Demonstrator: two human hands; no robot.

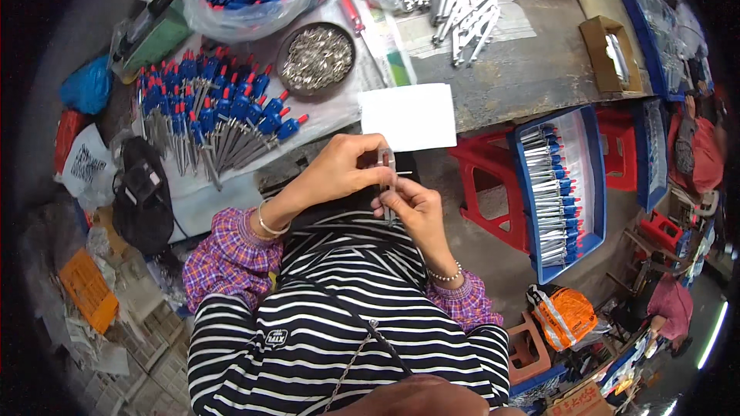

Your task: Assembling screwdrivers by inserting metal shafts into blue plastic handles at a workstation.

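Above my lap, just in front of the table edge, both hands meet on a slim silvery metal part (388, 160). My left hand (343, 169) pinches its upper end between thumb and fingers. Lower down, my right hand (416, 212) is closed round the same part, thumb pressed against it. A short thin pin sticks out to the right between the hands; the fingers hide much of the rest. A white sheet (412, 117) lies just beyond. Left of it are a round dish (284, 75) of small metal pieces and a pile of blue, red-tipped metal-shafted tools (223, 108).
A clear bag (231, 27) of blue parts and a red-handled screwdriver (351, 11) lie farther back, near loose metal strips (470, 15). A blue tray (592, 208) of tools rests by a red stool (489, 192) at right. People work at far right.
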